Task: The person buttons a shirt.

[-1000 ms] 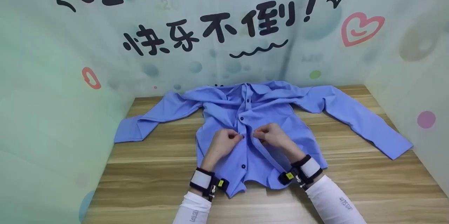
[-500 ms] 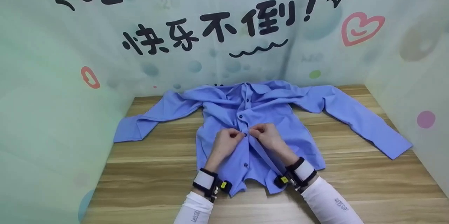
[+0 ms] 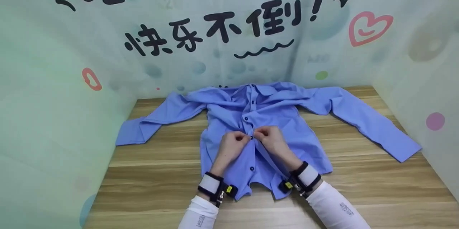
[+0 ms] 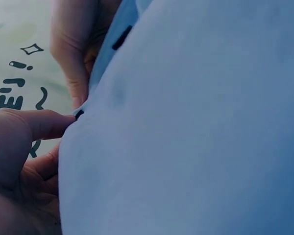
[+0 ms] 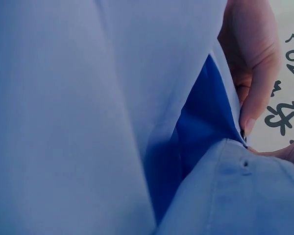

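A blue long-sleeved shirt (image 3: 222, 117) with dark buttons lies front up on the table. My left hand (image 3: 231, 148) pinches the button edge of its front at a dark button (image 3: 251, 138). In the left wrist view, the thumb touches that button (image 4: 79, 114). Facing it, my right hand (image 3: 274, 143) pinches the shirt's other front edge, which is lifted. A buttonhole (image 5: 245, 164) shows on that edge in the right wrist view. The fingertips of both hands almost meet. Below them, a lower button (image 3: 252, 168) lies uncovered.
The wooden table (image 3: 154, 186) extends around the shirt. One sleeve (image 3: 376, 132) reaches out to the right, the other (image 3: 140, 130) to the left. A printed cloth backdrop (image 3: 200, 56) rises behind and along both sides.
My right hand has moved left with the buttonhole edge, closing the gap to my left hand. The left hand has shifted slightly right with the button.
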Available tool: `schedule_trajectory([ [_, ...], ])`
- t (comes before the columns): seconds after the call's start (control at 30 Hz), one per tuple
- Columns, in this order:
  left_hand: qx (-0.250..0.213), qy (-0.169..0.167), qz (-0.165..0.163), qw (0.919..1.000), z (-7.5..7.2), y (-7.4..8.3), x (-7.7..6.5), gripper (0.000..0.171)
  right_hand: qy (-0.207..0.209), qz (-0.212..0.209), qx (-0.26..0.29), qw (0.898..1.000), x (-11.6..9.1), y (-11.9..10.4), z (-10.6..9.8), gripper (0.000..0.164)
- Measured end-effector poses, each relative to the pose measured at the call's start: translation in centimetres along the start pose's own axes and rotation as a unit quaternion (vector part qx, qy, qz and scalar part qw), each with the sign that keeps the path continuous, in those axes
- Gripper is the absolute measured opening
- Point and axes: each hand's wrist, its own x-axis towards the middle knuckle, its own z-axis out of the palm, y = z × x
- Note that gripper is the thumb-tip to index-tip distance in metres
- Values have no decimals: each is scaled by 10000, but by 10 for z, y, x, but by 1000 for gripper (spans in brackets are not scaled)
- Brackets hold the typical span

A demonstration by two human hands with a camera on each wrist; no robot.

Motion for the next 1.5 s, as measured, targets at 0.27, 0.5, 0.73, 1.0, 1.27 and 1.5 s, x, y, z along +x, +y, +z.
schedule_trajectory([
  [0.27, 220, 241, 100, 9994, 4, 0, 0, 14, 100, 123, 37, 9999, 0, -1, 1, 10],
  [0.5, 499, 328, -117, 9981, 6, -1, -1, 13, 266, -95, -93, 9996, -1, -1, -1, 8],
  [0.73, 484, 301, -227, 9981, 7, 2, -2, 13, 155, -197, -168, 9995, -1, 0, 0, 8],
  [1.0, 94, 242, -359, 9990, 8, 2, -3, 15, 180, -153, -154, 9996, -2, 1, 3, 9],
  [1.27, 105, 191, -316, 9993, 8, 1, -2, 15, 209, -70, -153, 9996, -2, 0, 3, 9],
  [1.5, 39, 170, -308, 9994, 9, 1, -2, 16, 194, -58, -109, 9997, -1, 1, 4, 9],
])
